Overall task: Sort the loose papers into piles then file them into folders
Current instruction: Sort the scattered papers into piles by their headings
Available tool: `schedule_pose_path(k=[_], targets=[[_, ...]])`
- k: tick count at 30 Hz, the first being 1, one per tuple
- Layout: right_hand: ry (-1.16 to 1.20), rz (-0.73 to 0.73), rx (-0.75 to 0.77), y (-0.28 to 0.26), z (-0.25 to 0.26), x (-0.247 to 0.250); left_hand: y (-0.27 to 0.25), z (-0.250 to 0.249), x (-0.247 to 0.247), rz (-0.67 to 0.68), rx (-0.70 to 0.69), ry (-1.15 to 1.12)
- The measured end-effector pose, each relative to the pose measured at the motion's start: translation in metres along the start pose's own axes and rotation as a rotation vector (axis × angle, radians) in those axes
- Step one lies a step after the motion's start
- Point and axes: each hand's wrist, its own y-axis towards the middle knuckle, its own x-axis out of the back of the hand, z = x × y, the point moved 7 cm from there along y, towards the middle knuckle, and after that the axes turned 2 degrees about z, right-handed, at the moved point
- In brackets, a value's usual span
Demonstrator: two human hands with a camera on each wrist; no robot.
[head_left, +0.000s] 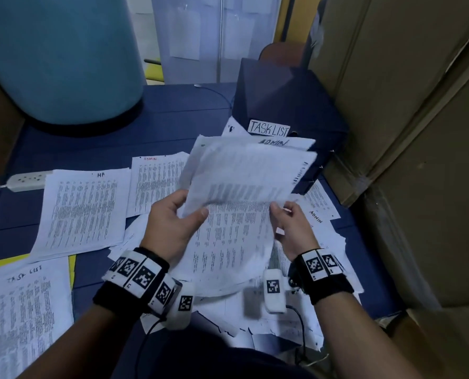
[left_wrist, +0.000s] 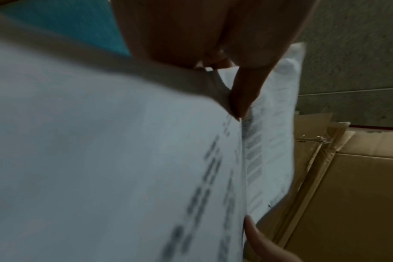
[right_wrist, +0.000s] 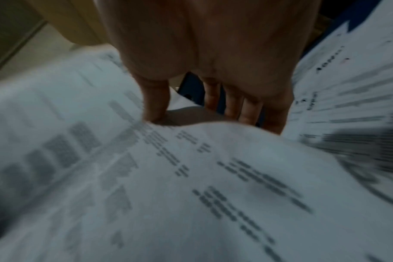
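Both hands hold a sheaf of printed sheets (head_left: 244, 187) above the table's middle. My left hand (head_left: 184, 212) grips its left edge, thumb on top. My right hand (head_left: 282, 212) pinches the right edge. The top sheet is lifted and blurred; another printed sheet (head_left: 228, 242) curves down beneath it. In the left wrist view my fingers (left_wrist: 242, 95) press into the paper (left_wrist: 101, 159). In the right wrist view my thumb (right_wrist: 155, 102) sits on the printed sheet (right_wrist: 191, 177). Sorted piles lie flat: one marked HR (head_left: 83, 212), one marked ADMIN (head_left: 156, 181), one marked TASK LIST (head_left: 22, 310). A dark folder box (head_left: 285, 105) labelled TASK LIST stands behind.
The blue table (head_left: 173, 119) holds a loose heap of papers (head_left: 296, 318) under my hands. A white power strip (head_left: 27, 180) lies at the left. A large teal drum (head_left: 61, 56) stands at the back left. Cardboard boxes (head_left: 419, 132) wall the right side.
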Motion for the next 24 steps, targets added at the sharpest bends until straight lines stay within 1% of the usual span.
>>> schedule_pose_path(k=[2,3,5,7,9,11,13,15,17,20,21,22,24], targets=[[0.108,0.106,-0.111,0.001,-0.014,-0.002,0.0,-0.009,-0.005,0.047,-0.026,-0.022],[0.207,0.168,-0.135,0.003,-0.018,-0.004,0.001,-0.012,-0.005,0.055,-0.032,-0.072],[0.317,0.295,-0.073,0.001,-0.01,-0.011,0.002,-0.011,0.002,0.055,-0.045,-0.099],[0.269,0.37,0.018,-0.001,0.003,-0.016,0.003,-0.008,0.009,0.072,-0.053,0.014],[0.201,0.337,0.115,-0.002,0.02,-0.016,0.007,0.001,0.017,0.069,-0.045,0.115],[0.099,0.302,0.247,-0.003,0.038,-0.016,0.01,0.002,0.022,0.041,-0.075,0.204],[0.027,0.278,0.33,-0.007,0.057,-0.016,0.01,-0.002,0.022,0.024,-0.119,0.152],[-0.011,0.288,0.369,-0.012,0.067,-0.015,0.007,0.002,0.022,-0.007,-0.099,0.11],[-0.136,0.289,0.369,-0.01,0.058,-0.012,0.004,0.022,0.024,-0.041,-0.023,0.163],[-0.297,0.209,0.223,-0.009,0.013,-0.011,-0.007,0.054,0.017,-0.036,0.118,0.214],[-0.347,0.178,0.203,-0.008,0.0,-0.012,-0.01,0.063,0.012,-0.032,0.162,0.214],[-0.385,0.133,0.215,-0.008,-0.007,-0.013,-0.013,0.069,0.009,-0.044,0.191,0.218],[-0.424,0.06,0.255,-0.009,-0.009,-0.015,-0.013,0.074,0.008,-0.119,0.192,0.231]])
